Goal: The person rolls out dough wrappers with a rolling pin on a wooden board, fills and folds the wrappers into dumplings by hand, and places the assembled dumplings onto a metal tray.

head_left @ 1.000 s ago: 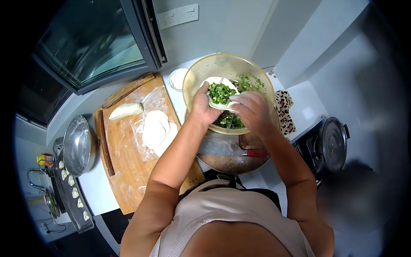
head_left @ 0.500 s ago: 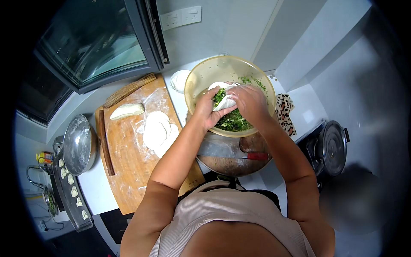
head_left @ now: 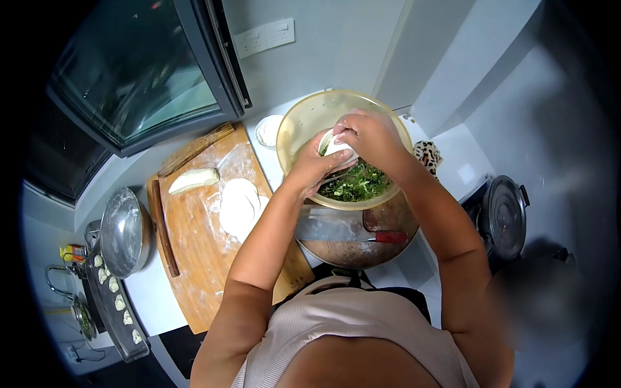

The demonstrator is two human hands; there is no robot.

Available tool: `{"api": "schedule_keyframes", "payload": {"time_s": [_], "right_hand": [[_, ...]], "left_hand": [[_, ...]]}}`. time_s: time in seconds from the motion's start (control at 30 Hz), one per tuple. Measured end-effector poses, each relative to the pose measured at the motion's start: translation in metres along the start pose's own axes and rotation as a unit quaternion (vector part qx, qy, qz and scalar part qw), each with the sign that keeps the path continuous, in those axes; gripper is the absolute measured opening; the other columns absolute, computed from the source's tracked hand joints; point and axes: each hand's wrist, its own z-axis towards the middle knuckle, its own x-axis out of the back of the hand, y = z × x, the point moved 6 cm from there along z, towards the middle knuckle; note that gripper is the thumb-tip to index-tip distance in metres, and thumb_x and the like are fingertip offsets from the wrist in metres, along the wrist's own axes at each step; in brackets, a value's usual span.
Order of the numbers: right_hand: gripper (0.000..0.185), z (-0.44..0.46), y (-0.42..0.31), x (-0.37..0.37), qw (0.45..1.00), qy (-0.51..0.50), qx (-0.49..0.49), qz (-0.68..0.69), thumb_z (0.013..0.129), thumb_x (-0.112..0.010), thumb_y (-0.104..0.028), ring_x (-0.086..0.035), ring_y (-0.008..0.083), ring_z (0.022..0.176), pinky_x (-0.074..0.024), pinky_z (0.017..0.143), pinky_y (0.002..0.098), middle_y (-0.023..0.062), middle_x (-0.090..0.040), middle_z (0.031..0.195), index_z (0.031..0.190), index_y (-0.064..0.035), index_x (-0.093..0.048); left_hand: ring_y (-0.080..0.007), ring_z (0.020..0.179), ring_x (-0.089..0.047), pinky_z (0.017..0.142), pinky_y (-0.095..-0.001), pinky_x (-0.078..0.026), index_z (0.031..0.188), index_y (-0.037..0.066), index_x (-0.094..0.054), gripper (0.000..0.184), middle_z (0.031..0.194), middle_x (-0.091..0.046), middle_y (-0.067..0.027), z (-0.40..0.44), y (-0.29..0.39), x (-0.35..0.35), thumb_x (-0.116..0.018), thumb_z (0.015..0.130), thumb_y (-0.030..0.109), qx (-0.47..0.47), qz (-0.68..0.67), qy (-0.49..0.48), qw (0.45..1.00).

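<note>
A: Wrapper [head_left: 339,150] location?
B: Over the big beige bowl [head_left: 303,123], between both hands. Folded over, with some green filling visible at the edge.
A: Left hand [head_left: 312,165] state?
B: Closed round the wrapper from the side and below, thumb on top.
A: Right hand [head_left: 374,137]?
B: Gripping the wrapper's upper edge between thumb and fingers. Exact fingertip contact partly hidden.
A: Contents of the big beige bowl?
B: Chopped green filling [head_left: 357,183], below the hands.
A: Nearer the body?
B: Knife [head_left: 331,229] flat on the round board [head_left: 336,256], red handle to the right.
A: On the wooden board [head_left: 202,266]?
B: Overlapping dough rounds [head_left: 239,205] close to the left forearm. Dough log [head_left: 194,180] beyond, to the left. Rolling pin [head_left: 163,226] along the left edge, bundled brush [head_left: 196,149] at the far edge. Loose flour in patches.
A: Around that?
B: Small bowl [head_left: 268,130] of white powder just beside the big beige bowl. Metal bowl [head_left: 123,234] left of the wooden board, next to the dark tray [head_left: 120,330] with a row of small dough pieces [head_left: 119,302]. Far right: lidded pot [head_left: 506,216]. Spotted cloth [head_left: 427,155] right of the big beige bowl, partly behind the right forearm.
</note>
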Motion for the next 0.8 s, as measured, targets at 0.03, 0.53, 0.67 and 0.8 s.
{"api": "schedule_keyframes", "payload": {"time_s": [0.03, 0.53, 0.67, 0.8], "right_hand": [[0.011, 0.001, -0.002, 0.002, 1.0, -0.001, -0.002, 0.008, 0.074, -0.068, -0.01, -0.061, 0.027, 0.076, -0.0484, 0.069, 0.0351, 0.0099, -0.064, 0.082, 0.085, -0.0061, -0.068], [0.032, -0.077, 0.05, -0.017, 0.771, 0.202, -0.243, 0.553, 0.085, -0.064, 0.001, -0.061, 0.011, 0.088, -0.0501, 0.073, 0.0219, 0.0047, -0.063, 0.098, 0.116, 0.0014, -0.058], [0.024, -0.077, 0.033, -0.009, 0.814, 0.302, -0.135, 0.478, 0.082, -0.067, 0.002, -0.061, 0.012, 0.091, -0.0509, 0.078, 0.0229, 0.0064, -0.062, 0.102, 0.106, 0.0031, -0.065], [0.016, -0.077, 0.036, -0.01, 0.841, 0.325, -0.142, 0.408, 0.081, -0.067, 0.002, -0.062, 0.0135, 0.09, -0.0509, 0.078, 0.0233, 0.0086, -0.064, 0.102, 0.097, 0.0016, -0.069]], "left_hand": [[-0.0231, 0.107, -0.058, 0.094, -0.0374, -0.053, 0.124, 0.0, -0.047, 0.043, 0.119, -0.055, -0.0122, 0.002, 0.0, 0.002, -0.065, 0.086, 0.006, -0.004, 0.025, 0.004, 1.0], [-0.0346, 0.111, -0.057, 0.094, -0.0455, -0.053, 0.123, -0.001, -0.049, 0.04, 0.121, -0.054, -0.0195, -0.007, 0.022, -0.014, -0.063, 0.086, 0.009, -0.046, -0.072, 0.04, 0.996], [-0.0334, 0.111, -0.057, 0.095, -0.0445, -0.052, 0.123, -0.001, -0.048, 0.041, 0.12, -0.054, -0.0194, -0.007, 0.021, -0.021, -0.063, 0.086, 0.009, -0.059, -0.087, 0.046, 0.993], [-0.0321, 0.111, -0.057, 0.096, -0.0442, -0.051, 0.123, -0.001, -0.048, 0.042, 0.12, -0.054, -0.0187, -0.009, 0.018, -0.029, -0.064, 0.086, 0.009, -0.067, -0.1, 0.042, 0.992]]}}
